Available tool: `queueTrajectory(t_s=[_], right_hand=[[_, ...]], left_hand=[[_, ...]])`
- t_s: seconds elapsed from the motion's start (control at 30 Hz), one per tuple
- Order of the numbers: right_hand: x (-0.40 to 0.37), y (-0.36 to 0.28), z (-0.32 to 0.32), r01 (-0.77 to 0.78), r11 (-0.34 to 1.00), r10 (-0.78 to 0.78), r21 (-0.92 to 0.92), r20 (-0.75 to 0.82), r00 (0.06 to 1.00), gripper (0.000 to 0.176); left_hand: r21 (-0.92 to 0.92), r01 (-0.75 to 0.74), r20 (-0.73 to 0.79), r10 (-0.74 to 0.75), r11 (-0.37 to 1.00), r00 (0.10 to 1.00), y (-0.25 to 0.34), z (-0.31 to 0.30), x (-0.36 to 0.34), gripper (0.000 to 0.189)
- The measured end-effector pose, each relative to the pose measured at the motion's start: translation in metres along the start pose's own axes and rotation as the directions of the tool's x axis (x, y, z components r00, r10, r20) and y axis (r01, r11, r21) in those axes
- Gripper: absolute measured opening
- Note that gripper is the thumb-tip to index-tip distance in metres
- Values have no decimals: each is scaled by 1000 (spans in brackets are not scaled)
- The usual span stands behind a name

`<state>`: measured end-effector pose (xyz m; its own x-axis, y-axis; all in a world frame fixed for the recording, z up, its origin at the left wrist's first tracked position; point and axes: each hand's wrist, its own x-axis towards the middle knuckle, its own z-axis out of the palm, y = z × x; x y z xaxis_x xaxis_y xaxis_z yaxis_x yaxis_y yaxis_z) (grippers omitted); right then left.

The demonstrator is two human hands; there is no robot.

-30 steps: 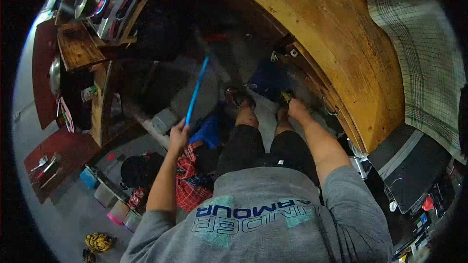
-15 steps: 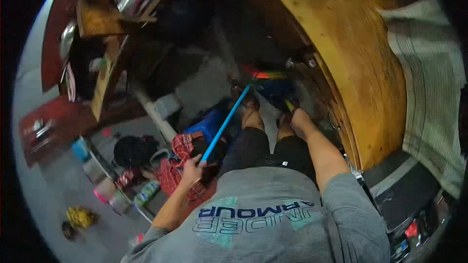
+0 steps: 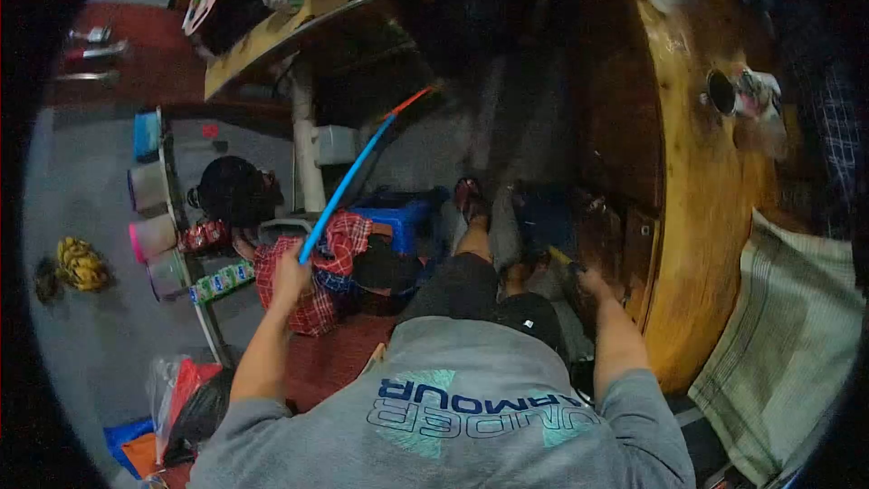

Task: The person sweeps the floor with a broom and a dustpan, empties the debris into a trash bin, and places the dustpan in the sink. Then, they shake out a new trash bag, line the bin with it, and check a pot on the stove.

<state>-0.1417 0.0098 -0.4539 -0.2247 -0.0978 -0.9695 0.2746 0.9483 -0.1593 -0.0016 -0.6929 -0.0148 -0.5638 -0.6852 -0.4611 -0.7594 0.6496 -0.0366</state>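
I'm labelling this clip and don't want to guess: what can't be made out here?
Head view, the only one:
Blue stick in the left hand: its far end is lost in shadow under the wooden table.
Right hand: dark and blurred; whether it grips the yellow piece is unclear.
Tubs at the left: contents too small to tell.

shirt: grey, short sleeves, navy UNDER ARMOUR print, teal patches | shorts: black | sandal: dark, strapped | left hand, right hand: bare
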Motion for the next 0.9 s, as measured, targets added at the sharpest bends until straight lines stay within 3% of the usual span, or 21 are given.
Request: queueTrajectory(t_s=[0.07, 0.13, 0.17, 0.2, 0.23, 0.3, 0.33, 0.4, 0.47, 0.53, 0.57, 0.63, 0.7, 0.77, 0.83, 0.87, 0.9], right_hand=[[-62, -66, -22, 72, 995, -59, 70, -179, 982, 39], [-46, -75, -18, 163, 963, -203, -215, -179, 963, 41], [-37, -80, -22, 236, 854, -332, -463, -136, 934, 43], [-113, -161, -43, 60, 946, -169, -318, -329, 929, 43], [-109, -176, -45, 60, 940, -176, -336, -328, 928, 43], [-98, -207, -49, 108, 814, -268, -570, -204, 942, 39], [-98, -225, -52, -20, 978, -34, -208, -253, 967, 39], [-96, -255, -61, -14, 961, -63, -277, -266, 962, 37], [-103, -284, -69, -19, 940, -82, -340, -281, 956, 36], [-125, -325, -86, -126, 992, 129, 31, -183, 975, 34], [-114, -319, -86, -132, 991, 134, 20, -186, 973, 34], [-80, -303, -82, -113, 989, 95, -91, -178, 979, 34], [-105, -340, -91, -84, 991, 62, -100, -199, 978, 35], [-111, -356, -92, -58, 993, 34, -105, -213, 976, 37], [-84, -350, -85, 15, 978, -50, -207, -164, 985, 42], [-76, -350, -80, 23, 978, -58, -208, -162, 985, 42], [-71, -348, -75, 105, 943, -182, -315, -224, 957, 44]], left_hand=[[80, 91, 37, -94, 993, 995, 11, -18, 40, 49], [60, 127, 27, -129, 990, 991, 7, -20, 80, 47], [56, 149, 20, -150, 987, 988, 3, -21, 99, 45], [41, 166, 25, -167, 985, 986, 1, -16, 118, 45], [33, 239, 20, -239, 971, 971, 4, -7, 138, 41], [12, 319, 18, -319, 948, 948, 13, 12, 181, 37], [35, 333, -16, -332, 942, 943, 18, 27, 201, 34], [49, 351, -37, -350, 935, 936, 20, 50, 248, 31], [-88, 421, 56, -418, 903, 907, 16, 73, 298, 30], [-143, 478, 135, -462, 867, 877, 18, 92, 338, 30], [-182, 535, 198, -502, 825, 842, 16, 101, 350, 29], [-400, 439, 222, -379, 805, 898, 2, 145, 367, 30], [-230, 291, 305, -215, 929, 928, 31, 157, 367, 32], [-96, 71, 303, -39, 993, 952, 69, 121, 328, 29], [-256, 323, 404, -203, 911, 892, 80, 119, 297, 25], [-259, 238, 291, -159, 936, 943, 77, 125, 271, 23], [-250, 150, 174, -108, 957, 979, 73, 130, 243, 22]])
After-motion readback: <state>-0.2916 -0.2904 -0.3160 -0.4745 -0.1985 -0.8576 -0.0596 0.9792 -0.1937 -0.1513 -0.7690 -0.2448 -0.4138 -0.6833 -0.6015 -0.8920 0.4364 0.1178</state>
